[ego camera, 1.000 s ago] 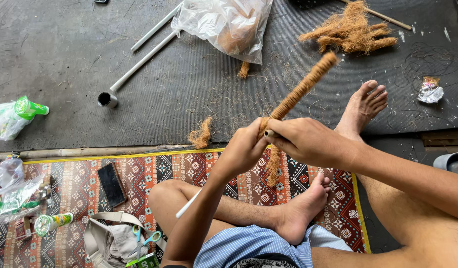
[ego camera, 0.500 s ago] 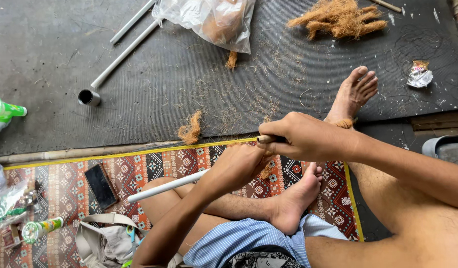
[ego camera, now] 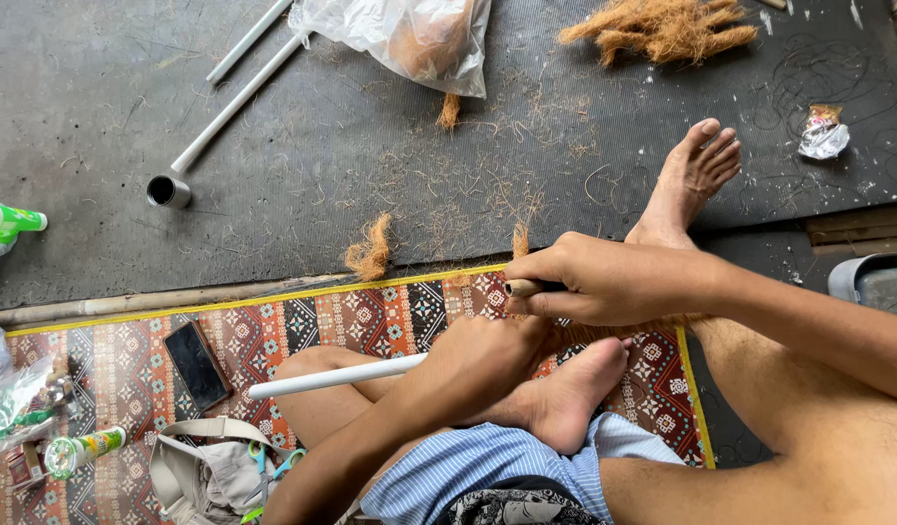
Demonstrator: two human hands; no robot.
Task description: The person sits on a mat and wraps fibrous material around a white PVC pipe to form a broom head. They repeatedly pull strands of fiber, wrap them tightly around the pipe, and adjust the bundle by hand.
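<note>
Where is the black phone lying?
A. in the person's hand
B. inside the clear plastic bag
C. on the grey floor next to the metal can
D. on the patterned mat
D: the black phone lies flat on the patterned mat, left of the person's knee, away from both hands.

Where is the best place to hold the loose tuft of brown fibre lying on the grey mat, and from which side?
Pinch the fibre tuft at its narrow upper end, coming from above; it lies flat on the grey mat, and its lower end fans out loosely.
</note>
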